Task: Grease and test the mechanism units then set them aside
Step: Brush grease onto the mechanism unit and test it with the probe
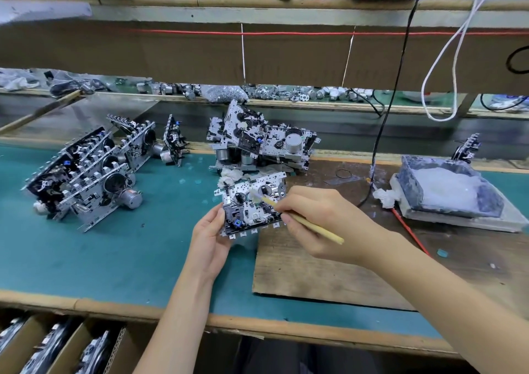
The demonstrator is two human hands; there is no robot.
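A silver and black mechanism unit (pixel 252 204) is held above the bench at the centre. My left hand (pixel 210 236) grips its lower left edge, thumb on the side. My right hand (pixel 317 219) pinches a thin wooden brush (pixel 315 227), whose white greasy tip touches the unit's upper face near a black hub. A grey tray of white grease (pixel 449 193) stands on the bench at the right.
A row of mechanism units (pixel 86 179) lies on the green mat at the left. Behind the held unit sits another pile of units (pixel 257 142). A brown board (pixel 329 265) covers the bench under my right hand. Cardboard boxes with units (pixel 57 348) stand below the front edge. Cables (pixel 383 133) hang at the right.
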